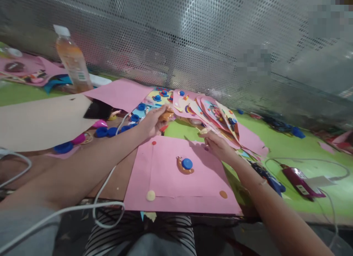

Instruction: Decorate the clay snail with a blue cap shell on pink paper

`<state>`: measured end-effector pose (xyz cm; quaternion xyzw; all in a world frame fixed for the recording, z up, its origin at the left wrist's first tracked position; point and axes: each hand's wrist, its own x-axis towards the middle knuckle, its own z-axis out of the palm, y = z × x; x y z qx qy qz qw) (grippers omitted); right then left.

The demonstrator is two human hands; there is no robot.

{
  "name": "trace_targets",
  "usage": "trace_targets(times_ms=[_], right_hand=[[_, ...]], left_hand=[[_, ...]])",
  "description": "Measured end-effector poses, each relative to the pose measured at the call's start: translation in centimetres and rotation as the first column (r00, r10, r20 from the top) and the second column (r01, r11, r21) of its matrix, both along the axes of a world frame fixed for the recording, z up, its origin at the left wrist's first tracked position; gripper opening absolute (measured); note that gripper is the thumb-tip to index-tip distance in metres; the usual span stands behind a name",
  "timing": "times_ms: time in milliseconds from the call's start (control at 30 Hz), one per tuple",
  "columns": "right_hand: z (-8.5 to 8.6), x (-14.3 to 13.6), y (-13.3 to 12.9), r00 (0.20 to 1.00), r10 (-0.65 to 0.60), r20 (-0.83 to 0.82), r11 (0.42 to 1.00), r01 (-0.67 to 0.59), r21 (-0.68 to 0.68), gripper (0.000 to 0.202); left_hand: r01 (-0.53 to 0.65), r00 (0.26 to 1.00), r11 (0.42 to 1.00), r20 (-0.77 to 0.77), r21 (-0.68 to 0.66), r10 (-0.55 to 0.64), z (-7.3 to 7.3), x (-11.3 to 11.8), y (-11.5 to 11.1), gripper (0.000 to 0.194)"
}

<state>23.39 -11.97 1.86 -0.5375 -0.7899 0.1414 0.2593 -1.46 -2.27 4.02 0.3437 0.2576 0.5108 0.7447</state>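
Note:
My left hand (155, 121) is closed around a clear plastic packet of orange-brown clay (166, 115), raised above the far edge of a pink paper sheet (171, 182). To its right, my right hand (217, 145) is pinched, with a small pale yellowish piece (204, 131) at the fingertips; its kind is unclear. On the sheet lies a snail figure with a brown clay body (184, 170) and a blue bottle cap (187, 163) as its shell. Flattened clay dots sit near the corners: red (153, 143), cream (150, 195) and brown (223, 194).
A drink bottle (73, 61) stands back left beside pink paper (121, 92) and a large beige sheet (41, 120). Decorated cards (215, 112) are piled behind my hands. A maroon power bank (300, 180) with cables lies right. A white cable (107, 182) crosses in front. Perforated metal (154, 43) borders the table.

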Motion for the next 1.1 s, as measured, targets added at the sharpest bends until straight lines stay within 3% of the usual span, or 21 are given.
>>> trace_targets(times_ms=[133, 233, 367, 467, 633, 867, 967, 1100], right_hand=[[2.2, -4.1, -1.0, 0.979, 0.160, 0.129, 0.987, -0.161, 0.003, 0.027], [3.4, -8.3, -1.1, 0.898, 0.312, 0.311, 0.944, -0.331, 0.009, 0.025], [3.8, -13.1, 0.6, 0.830, 0.353, 0.432, 0.910, -0.412, 0.046, 0.020], [3.6, -15.4, 2.3, 0.795, 0.380, 0.473, 0.906, -0.422, -0.018, 0.018], [3.1, -16.9, 3.7, 0.734, 0.449, 0.510, 0.886, -0.441, -0.146, 0.016], [2.2, -16.8, 3.9, 0.703, 0.466, 0.538, 0.874, -0.458, -0.159, 0.019], [1.9, -16.7, 3.8, 0.729, 0.461, 0.506, 0.877, -0.459, -0.139, 0.018], [2.4, -16.4, 3.6, 0.821, 0.403, 0.404, 0.909, -0.412, -0.069, 0.015]], left_hand=[[0.005, 0.999, 1.000, 0.032, -0.004, -0.005, -0.5, -0.2, 0.1, 0.019], [0.021, 0.998, 1.000, 0.059, -0.020, -0.020, -0.8, -0.6, 0.6, 0.020], [0.049, 0.996, 0.996, 0.084, -0.069, -0.043, -1.2, -1.4, 1.3, 0.017], [0.054, 0.994, 0.994, 0.102, -0.098, -0.044, -1.3, -1.7, 1.4, 0.018], [0.067, 0.991, 0.990, 0.126, -0.121, -0.052, -1.7, -1.5, 1.4, 0.022], [0.050, 0.991, 0.985, 0.127, -0.167, -0.029, -1.8, -1.6, 1.8, 0.022], [0.030, 0.993, 0.982, 0.119, -0.187, -0.008, -1.7, -1.4, 1.7, 0.021], [-0.009, 0.993, 0.974, 0.109, -0.226, 0.035, -1.5, -1.0, 1.5, 0.019]])
